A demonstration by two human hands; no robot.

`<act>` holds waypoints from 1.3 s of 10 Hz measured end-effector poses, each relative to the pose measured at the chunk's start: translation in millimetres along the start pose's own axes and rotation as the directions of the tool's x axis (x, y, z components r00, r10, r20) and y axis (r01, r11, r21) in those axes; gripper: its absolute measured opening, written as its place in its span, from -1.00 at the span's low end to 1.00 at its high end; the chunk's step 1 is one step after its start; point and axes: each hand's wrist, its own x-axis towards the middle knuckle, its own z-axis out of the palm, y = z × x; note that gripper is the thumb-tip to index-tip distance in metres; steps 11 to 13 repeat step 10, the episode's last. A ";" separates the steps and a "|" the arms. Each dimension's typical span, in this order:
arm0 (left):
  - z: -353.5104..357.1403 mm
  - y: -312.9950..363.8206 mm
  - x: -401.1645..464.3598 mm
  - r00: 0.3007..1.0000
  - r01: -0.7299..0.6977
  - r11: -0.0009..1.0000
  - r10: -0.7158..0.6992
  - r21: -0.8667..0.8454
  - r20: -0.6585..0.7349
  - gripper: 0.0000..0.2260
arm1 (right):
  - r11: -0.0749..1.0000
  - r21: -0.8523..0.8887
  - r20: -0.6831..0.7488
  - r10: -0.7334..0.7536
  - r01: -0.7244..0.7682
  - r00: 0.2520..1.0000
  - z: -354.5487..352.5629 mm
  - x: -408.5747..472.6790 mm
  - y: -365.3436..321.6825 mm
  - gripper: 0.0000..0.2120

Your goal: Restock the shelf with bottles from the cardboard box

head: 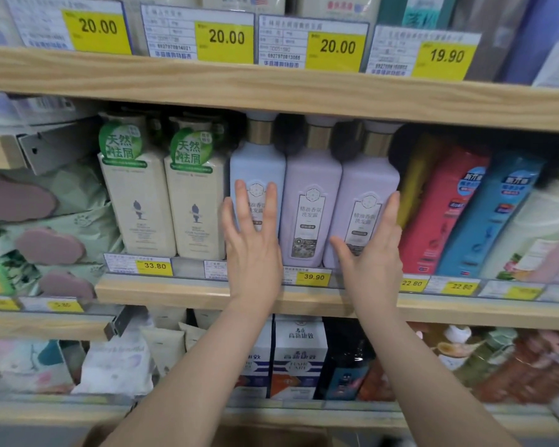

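At the very bottom edge a brown surface is seen, perhaps the cardboard box, but this cannot be told for sure. Above it two bare forearms are stretched up to the middle shelf (188,293).

The left hand (254,240) is laid flat, with the fingers straight and spread, against the front of the pale blue bottle (257,175). The right hand (373,250) is opened wide too; its fingers are placed along the right side of the right lilac bottle (368,188) and the thumb is pointed across the lower front. Nothing is gripped by either hand. Between them the middle lilac bottle (310,204) is standing, untouched.

It is judged that the row of three is being squared up. To do this well, an even push should be given low on the bodies, not near the gold collars, so that the tall bottles are not tipped. The labels should be kept to the front, and the row kept above its own price tag. The leaning red bottle (442,208) just beside should not be disturbed.

On the lilac labels 精油香氛 洗发露 can be read. The tag (313,277) below them shows 39.90. The cream bottles (165,195) on the left carry green stickers with 天然祛屑, and 33.80 is shown below. On the right 22.80 is printed twice. On the upper shelf edge (271,88) 20.00 is shown three times, then 19.90.
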 end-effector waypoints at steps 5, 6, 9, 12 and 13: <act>16.5 53.5 -9.7 0.948 -0.317 0.945 0.319 0.078 -0.014 -0.17 | 0.997 -0.056 -0.035 -0.058 0.056 0.998 -43.4 10.1 35.1 -0.15; 22.7 82.5 -14.2 0.920 -0.392 0.918 0.393 0.054 0.002 -0.14 | 0.990 0.018 -0.061 0.140 -0.139 0.988 -63.0 20.5 62.9 -0.24; 37.0 108.1 -16.3 0.960 -0.278 0.961 0.278 -0.007 0.043 -0.17 | 0.977 -0.002 0.035 0.213 -0.213 0.976 -57.8 41.1 86.6 -0.49; 17.5 103.6 -21.6 0.947 -0.301 0.952 0.306 -0.061 0.099 -0.26 | 0.969 0.004 0.088 0.246 -0.247 0.965 -66.2 35.3 85.8 -0.45; 17.5 103.6 -21.6 0.947 -0.301 0.952 0.306 -0.061 0.099 -0.26 | 0.969 0.004 0.088 0.246 -0.247 0.965 -66.2 35.3 85.8 -0.45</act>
